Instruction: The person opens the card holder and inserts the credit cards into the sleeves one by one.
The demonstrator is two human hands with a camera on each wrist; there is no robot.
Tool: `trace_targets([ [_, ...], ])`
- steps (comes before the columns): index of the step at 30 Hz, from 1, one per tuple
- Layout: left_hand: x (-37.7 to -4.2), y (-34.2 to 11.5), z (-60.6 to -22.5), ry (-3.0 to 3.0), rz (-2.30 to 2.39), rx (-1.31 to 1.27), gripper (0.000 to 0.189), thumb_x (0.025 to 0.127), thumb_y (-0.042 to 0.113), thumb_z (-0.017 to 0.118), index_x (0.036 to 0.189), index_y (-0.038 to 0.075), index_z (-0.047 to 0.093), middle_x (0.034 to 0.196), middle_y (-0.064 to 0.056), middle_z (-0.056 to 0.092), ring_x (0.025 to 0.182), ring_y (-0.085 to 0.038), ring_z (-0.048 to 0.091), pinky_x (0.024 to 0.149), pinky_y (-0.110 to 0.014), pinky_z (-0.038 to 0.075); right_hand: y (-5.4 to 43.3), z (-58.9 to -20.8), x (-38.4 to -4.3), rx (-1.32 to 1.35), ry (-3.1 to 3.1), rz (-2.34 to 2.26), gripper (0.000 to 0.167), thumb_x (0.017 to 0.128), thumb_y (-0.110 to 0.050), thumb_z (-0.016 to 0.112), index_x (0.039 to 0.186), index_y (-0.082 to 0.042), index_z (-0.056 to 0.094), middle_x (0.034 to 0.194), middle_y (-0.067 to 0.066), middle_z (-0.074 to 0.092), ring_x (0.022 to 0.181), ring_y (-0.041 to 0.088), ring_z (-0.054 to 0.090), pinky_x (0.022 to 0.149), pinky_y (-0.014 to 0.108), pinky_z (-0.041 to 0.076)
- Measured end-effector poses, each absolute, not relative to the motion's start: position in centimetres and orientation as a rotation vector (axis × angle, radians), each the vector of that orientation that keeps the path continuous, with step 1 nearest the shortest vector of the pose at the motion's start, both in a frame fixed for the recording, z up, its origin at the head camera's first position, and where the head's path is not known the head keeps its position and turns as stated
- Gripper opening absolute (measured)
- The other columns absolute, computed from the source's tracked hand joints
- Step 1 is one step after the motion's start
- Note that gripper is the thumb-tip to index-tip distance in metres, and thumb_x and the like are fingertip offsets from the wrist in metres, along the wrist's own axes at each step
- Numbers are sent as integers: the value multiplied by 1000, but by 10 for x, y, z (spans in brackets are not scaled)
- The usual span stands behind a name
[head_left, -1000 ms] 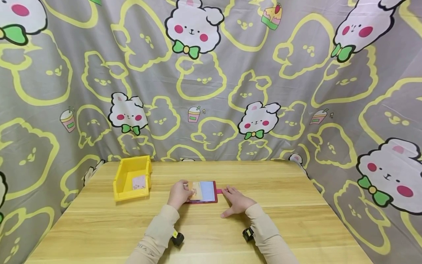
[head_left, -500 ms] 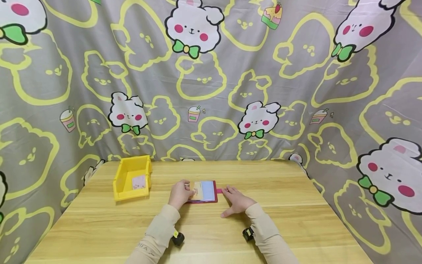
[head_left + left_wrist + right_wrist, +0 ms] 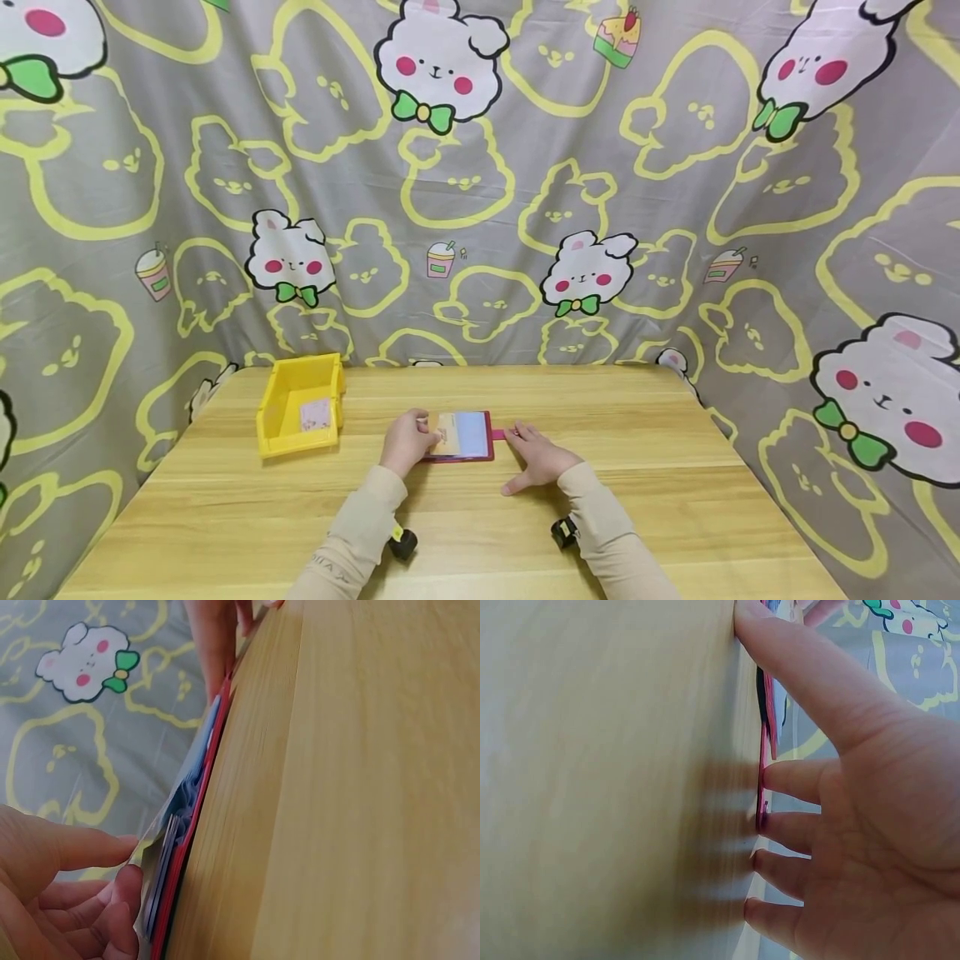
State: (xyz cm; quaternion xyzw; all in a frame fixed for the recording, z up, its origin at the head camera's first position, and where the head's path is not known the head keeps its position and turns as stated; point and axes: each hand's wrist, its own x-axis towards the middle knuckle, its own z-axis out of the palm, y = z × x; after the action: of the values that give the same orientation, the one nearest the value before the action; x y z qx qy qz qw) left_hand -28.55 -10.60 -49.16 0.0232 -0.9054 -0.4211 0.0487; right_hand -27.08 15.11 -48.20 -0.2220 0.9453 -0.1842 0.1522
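An open card holder (image 3: 491, 446) with a red cover lies near the middle of the table. A yellowish page (image 3: 446, 433) shows on its left part and a light blue sheet (image 3: 472, 433) on its right. My left hand (image 3: 405, 442) pinches the edge of a thin clear sleeve (image 3: 142, 846) between thumb and forefinger, lifted a little off the stack in the left wrist view. The holder's pink strap (image 3: 499, 434) sticks out to the right. With fingers spread, my right hand (image 3: 542, 458) touches the strap and the tabletop; its fingertips (image 3: 769, 776) press there in the right wrist view.
A yellow bin (image 3: 296, 446) stands at the back left, holding a pinkish card (image 3: 316, 414). The wooden table (image 3: 637, 508) ends at a grey patterned curtain (image 3: 480, 250). Black wrist cameras hang beside both sleeves.
The left hand and the pinched sleeve shift very slightly, a little right and then back left. My right hand stays in place on the strap.
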Motion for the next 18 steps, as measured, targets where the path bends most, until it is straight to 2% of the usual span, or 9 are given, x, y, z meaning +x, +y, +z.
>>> trace_targets([
  [7, -285, -107, -492, -2746, -1291, 54, 47, 79, 5, 75, 122, -7, 60, 83, -9, 68, 63, -12, 61, 65, -31, 54, 151, -482, -270, -627, 2717, -523, 105, 73, -42, 84, 152, -2, 28, 160, 25, 19, 148, 44, 17, 119, 56, 25],
  [11, -286, -104, -492, -2758, -1246, 57, 45, 78, 8, 76, 119, -5, 63, 85, -8, 69, 70, -14, 61, 71, -34, 54, 151, -482, -270, -630, 2721, -518, 105, 73, -42, 84, 152, -2, 29, 160, 25, 19, 148, 44, 17, 119, 56, 25],
  [18, -286, -97, -487, -2773, -1244, 77, 43, 79, 9, 77, 118, -3, 65, 89, -9, 70, 75, -16, 63, 67, -31, 53, 152, -483, -271, -629, 2713, -530, 105, 73, -42, 84, 153, -2, 27, 160, 25, 18, 148, 45, 16, 118, 58, 24],
])
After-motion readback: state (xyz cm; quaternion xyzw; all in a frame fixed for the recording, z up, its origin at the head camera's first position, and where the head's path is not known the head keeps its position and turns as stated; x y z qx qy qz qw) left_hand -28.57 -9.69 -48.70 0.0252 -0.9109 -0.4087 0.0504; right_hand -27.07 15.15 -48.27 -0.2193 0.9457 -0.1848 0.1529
